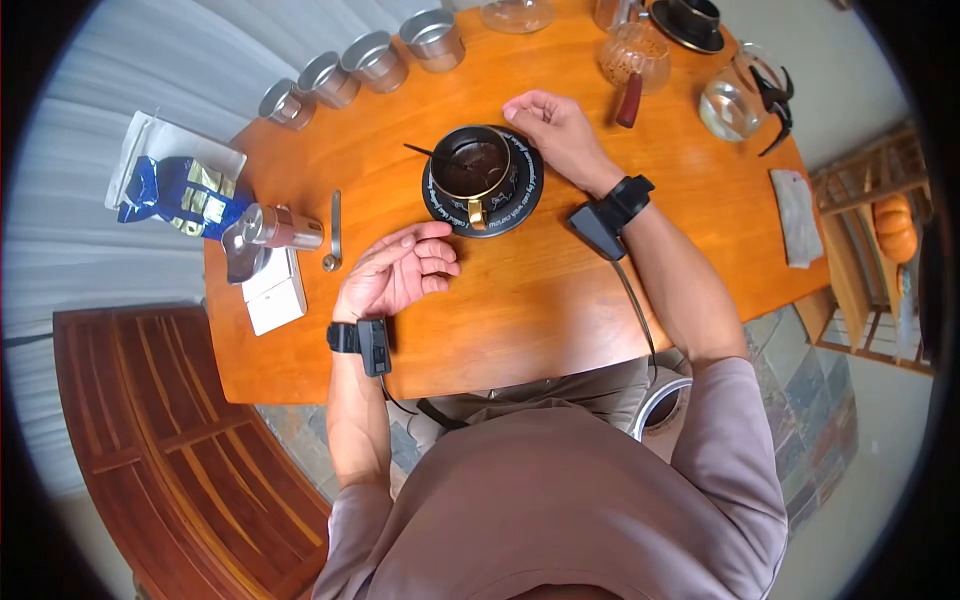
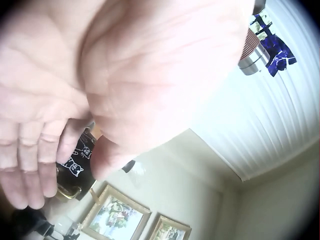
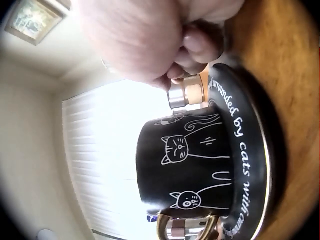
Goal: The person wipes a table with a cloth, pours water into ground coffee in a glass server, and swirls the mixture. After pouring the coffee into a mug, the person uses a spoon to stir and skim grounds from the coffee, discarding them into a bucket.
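Observation:
A black cup (image 1: pixel 497 197) with a gold handle stands on a black saucer (image 1: pixel 530 190), holding dark brown contents. White cat drawings cover the cup (image 3: pixel 182 165) in the right wrist view. A thin dark handle (image 1: pixel 419 149) sticks out over its left rim. My left hand (image 1: pixel 400 272) lies palm up with relaxed fingers, the index fingertip right at the saucer's near-left edge; nothing is in it. Beyond the saucer's right side, my right hand (image 1: pixel 560 137) rests with loosely bent fingers, holding nothing visible.
Several metal cups (image 1: pixel 375 62) line the back left. A blue bag (image 1: pixel 185 190), a metal grinder (image 1: pixel 285 227), a white scale (image 1: pixel 274 297) and a small spoon (image 1: pixel 334 232) lie left. Back right are a glass vessel (image 1: pixel 635 55), a carafe (image 1: pixel 735 105) and a grey cloth (image 1: pixel 797 218).

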Demonstrator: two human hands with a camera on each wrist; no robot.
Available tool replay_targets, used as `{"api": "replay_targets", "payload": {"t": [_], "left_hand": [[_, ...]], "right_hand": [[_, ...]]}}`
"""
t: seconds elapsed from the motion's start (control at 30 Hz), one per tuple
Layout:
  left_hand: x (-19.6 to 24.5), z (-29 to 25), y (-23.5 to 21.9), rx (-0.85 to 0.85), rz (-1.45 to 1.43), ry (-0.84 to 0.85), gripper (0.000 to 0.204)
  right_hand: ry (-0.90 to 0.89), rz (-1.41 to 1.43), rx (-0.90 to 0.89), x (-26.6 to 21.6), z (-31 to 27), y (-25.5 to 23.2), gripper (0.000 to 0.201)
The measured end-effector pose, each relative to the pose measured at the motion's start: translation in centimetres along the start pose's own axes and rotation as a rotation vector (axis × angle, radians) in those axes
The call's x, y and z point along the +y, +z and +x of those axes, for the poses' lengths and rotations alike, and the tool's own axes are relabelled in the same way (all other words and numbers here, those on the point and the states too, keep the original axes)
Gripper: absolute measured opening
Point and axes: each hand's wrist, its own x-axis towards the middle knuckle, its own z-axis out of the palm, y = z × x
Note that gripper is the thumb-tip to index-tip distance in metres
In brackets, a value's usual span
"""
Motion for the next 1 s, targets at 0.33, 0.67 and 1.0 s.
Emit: {"api": "replay_targets", "payload": {"t": [0.33,0.67,1.0], "left_hand": [[0.8,0.4,0.1,-0.040,0.019,-0.090,0.052],[-0.9,1.0,1.7,0.206,-0.100,0.299,0.019],[-3.1,-0.1,0.9,0.212,-0.152,0.553,0.033]], "right_hand": [[0.040,0.046,-0.145,-0.7,0.0,-1.2,0.021],[0.069,0.043,-0.135,-1.6,-0.2,-0.9,0.014],[0.118,0.144,-0.175,-1.1,0.4,-1.8,0.015]]}}
